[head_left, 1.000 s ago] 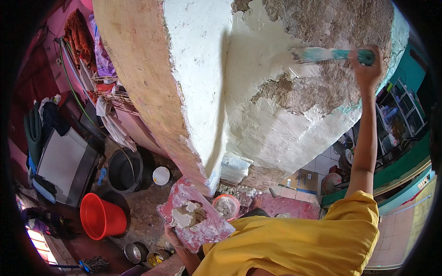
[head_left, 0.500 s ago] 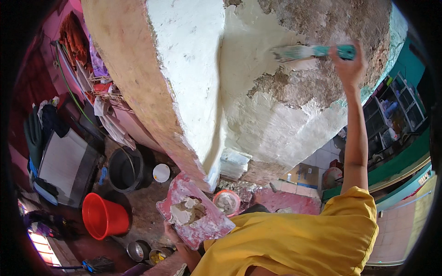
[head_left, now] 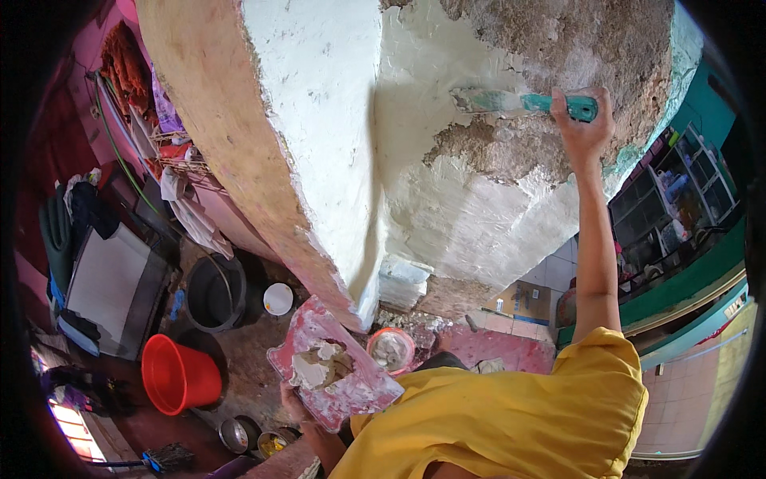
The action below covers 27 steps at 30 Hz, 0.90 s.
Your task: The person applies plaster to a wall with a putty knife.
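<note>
Right hand [head_left: 585,128] is up high with fingers wrapped tight around the green handle of a trowel [head_left: 519,102], blade flat on the wall [head_left: 479,215] left of the fingers. Left hand [head_left: 297,403] grips under a pink board [head_left: 335,375] of plaster near its lower edge.

Left hand [head_left: 297,401] mostly under board [head_left: 335,375]

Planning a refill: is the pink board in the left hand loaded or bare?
Loaded: a white plaster heap sits on the pink board.
</note>
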Motion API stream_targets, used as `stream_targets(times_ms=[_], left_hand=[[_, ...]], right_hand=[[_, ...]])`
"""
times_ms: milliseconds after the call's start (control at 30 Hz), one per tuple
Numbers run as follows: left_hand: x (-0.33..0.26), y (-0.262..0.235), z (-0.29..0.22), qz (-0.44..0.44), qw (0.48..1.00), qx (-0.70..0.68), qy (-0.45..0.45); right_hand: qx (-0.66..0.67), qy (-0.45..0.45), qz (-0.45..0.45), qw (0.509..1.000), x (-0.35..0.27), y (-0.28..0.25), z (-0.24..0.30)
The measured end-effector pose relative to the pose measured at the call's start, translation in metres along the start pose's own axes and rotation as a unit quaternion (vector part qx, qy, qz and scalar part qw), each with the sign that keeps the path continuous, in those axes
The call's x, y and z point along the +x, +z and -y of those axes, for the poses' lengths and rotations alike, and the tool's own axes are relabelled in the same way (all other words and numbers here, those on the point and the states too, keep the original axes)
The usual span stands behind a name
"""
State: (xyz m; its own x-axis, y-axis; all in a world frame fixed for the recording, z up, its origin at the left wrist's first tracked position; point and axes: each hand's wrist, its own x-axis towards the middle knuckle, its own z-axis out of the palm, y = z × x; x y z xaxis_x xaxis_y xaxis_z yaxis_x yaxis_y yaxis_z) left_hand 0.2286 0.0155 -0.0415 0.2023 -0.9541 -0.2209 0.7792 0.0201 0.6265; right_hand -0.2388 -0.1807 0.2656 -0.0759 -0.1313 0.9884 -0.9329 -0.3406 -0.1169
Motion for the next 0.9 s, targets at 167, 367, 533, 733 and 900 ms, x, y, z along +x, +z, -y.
stream_targets(times_ms=[167,367,533,733,900], left_hand=[[-0.009,0.008,0.0,-0.03,0.997,0.07,0.03],[-0.001,-0.011,0.006,0.008,0.999,0.025,0.038],[0.003,-0.007,-0.001,0.021,0.999,0.035,0.032],[0.002,-0.005,0.003,-0.01,0.992,0.105,0.069],[0.0,-0.015,0.01,-0.031,0.992,0.081,0.09]], right_hand=[[-0.082,-0.053,-0.073,0.993,0.011,-0.039,-0.04],[-0.009,-0.01,-0.144,0.989,0.006,-0.067,-0.042],[0.019,-0.088,-0.062,0.994,-0.001,-0.005,0.011],[-0.048,-0.044,-0.104,0.992,0.013,0.006,0.003],[-0.157,-0.094,-0.179,0.967,0.025,-0.055,-0.013]])
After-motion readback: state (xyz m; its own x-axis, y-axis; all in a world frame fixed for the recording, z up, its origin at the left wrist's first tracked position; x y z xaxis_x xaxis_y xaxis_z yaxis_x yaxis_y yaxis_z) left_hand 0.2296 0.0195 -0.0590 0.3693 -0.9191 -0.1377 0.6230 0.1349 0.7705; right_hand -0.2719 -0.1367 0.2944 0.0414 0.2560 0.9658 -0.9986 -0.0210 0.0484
